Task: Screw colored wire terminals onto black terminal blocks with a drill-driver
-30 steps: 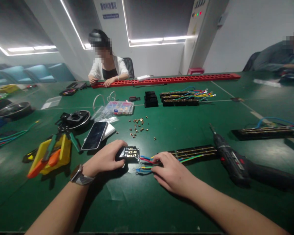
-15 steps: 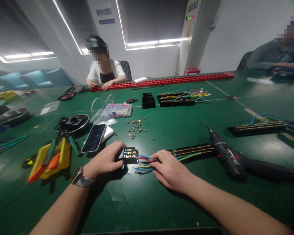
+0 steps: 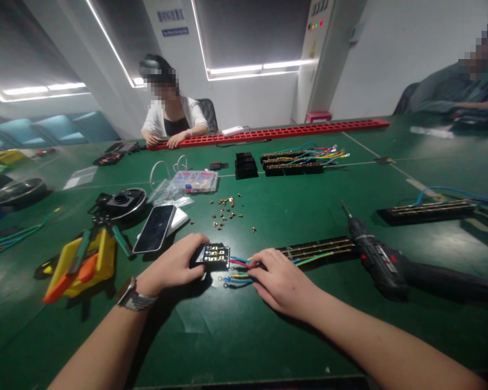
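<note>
My left hand (image 3: 178, 261) grips a small black terminal block (image 3: 216, 254) with rows of metal contacts on top, thumb and fingers on its sides. Just right of it, my right hand (image 3: 282, 279) pinches a bundle of coloured wires (image 3: 239, 277). Red and blue wires reach the block's right edge; whether they sit inside it I cannot tell. Other wire ends with ring lugs lie loose below. Behind my right hand extends a long black terminal strip (image 3: 319, 250) with brass bars. Small brass screws (image 3: 226, 208) are scattered beyond the block.
A cordless screwdriver (image 3: 384, 260) lies at right. On the left are a yellow bin (image 3: 106, 265) with tools, a phone (image 3: 155, 229) and a parts box (image 3: 199, 181). Wired strips (image 3: 293, 162) and black blocks (image 3: 246, 165) sit farther back. Two people sit across the table.
The view has shifted very slightly. Both hands keep the same hold on the terminal block and the wires, with no clear movement.
</note>
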Motion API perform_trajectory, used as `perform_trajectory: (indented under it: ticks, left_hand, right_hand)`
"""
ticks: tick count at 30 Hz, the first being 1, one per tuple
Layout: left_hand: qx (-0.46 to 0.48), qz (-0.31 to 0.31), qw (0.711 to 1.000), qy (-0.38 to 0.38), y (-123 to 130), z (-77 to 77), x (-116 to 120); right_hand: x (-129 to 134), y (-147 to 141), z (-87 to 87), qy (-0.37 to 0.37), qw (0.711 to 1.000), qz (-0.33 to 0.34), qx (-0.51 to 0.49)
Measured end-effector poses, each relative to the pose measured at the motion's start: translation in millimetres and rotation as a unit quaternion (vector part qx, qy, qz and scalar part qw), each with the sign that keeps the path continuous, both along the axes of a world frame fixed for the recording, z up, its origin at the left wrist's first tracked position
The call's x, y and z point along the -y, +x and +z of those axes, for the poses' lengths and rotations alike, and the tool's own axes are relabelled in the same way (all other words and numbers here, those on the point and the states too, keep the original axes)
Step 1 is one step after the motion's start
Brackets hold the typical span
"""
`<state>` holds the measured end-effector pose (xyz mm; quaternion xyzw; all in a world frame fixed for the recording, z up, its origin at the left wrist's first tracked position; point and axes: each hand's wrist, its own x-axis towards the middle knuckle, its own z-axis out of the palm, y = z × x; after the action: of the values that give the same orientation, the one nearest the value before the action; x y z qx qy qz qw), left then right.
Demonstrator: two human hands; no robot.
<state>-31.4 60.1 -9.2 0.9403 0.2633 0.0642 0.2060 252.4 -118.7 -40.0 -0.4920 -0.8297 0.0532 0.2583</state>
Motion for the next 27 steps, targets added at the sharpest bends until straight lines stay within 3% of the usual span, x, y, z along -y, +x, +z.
perform_trajectory:
  ticks: [3,9,22,27]
  left_hand:
    - [0.001,0.003,1.0,-0.012,0,1.0,1]
    - [-0.004,-0.018,0.994,-0.108,-4,8.8,3]
    - [-0.012,-0.024,0.99,-0.135,-8,7.1,2]
    - [-0.01,-0.024,0.992,-0.125,-6,6.0,3]
  right_hand:
    - [-1,-6,-3.7,0.008,0.999,-0.031,0.004]
    - [-11,-13,-9.2,0.024,0.99,-0.14,0.025]
    - [-11,-15,-6.3,-0.006,0.99,-0.14,0.005]
    - [-13,-18,-8.6,0.014,0.989,-0.148,-0.007]
